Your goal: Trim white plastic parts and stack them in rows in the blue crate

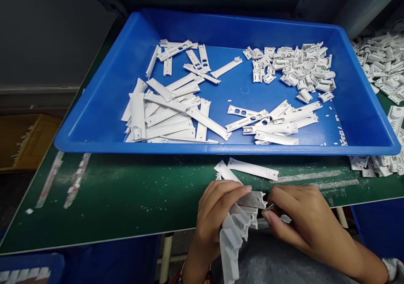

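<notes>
My left hand (214,204) is wrapped round several long white plastic strips (232,242), fanned out at the table's front edge. One strip's notched end (257,200) points toward my right hand (303,216). The right thumb and forefinger pinch a thin metallic sliver that looks like a blade (270,207), its tip close to that end; whether they touch I cannot tell. Most of the sliver is hidden by the fingers. Just beyond my hands, a loose white strip (252,168) lies on the green table (126,200).
A large blue tray (221,149) spans the table, with long white strips (167,111) at left and small white clips (293,65) at right. More white parts (383,61) are heaped beyond its right side. Tape strips (77,181) and white crumbs mark the tabletop. A yellow bin (38,136) stands left.
</notes>
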The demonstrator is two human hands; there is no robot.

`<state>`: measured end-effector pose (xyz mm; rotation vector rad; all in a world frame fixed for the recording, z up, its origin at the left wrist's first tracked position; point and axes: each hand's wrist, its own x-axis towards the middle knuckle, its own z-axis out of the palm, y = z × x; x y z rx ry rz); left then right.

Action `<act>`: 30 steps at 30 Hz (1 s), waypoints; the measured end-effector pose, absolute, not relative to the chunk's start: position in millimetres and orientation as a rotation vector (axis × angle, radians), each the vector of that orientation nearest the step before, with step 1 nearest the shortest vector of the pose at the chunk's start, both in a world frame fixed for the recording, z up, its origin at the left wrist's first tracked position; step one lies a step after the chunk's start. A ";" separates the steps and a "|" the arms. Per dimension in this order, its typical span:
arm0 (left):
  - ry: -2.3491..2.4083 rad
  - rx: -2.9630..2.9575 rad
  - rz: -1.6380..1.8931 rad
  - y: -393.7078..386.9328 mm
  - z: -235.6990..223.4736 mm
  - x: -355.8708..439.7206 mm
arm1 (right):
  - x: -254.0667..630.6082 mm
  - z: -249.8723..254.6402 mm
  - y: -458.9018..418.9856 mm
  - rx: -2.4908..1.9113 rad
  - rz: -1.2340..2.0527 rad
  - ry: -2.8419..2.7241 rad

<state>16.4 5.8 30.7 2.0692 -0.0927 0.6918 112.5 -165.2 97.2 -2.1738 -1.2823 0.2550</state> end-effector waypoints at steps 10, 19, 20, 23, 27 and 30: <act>-0.112 2.074 0.700 6.5 32.0 15.8 | 106.9 90.7 -160.5 -2.134 0.122 -1.269; -0.071 2.145 0.745 3.6 34.0 16.3 | 110.7 83.6 -167.8 -1.979 0.260 -1.082; -0.001 2.152 0.779 3.0 35.1 16.4 | 112.1 81.1 -168.1 -2.001 0.220 -1.032; 0.104 2.146 0.809 3.1 39.4 18.0 | 115.9 75.1 -168.5 -2.119 0.064 -0.922; -0.020 2.149 0.817 4.5 46.3 21.8 | 114.3 77.0 -169.7 -2.259 -0.029 -0.880; 0.043 2.146 0.789 3.1 50.5 21.6 | 108.0 84.0 -168.8 -2.133 0.131 -0.983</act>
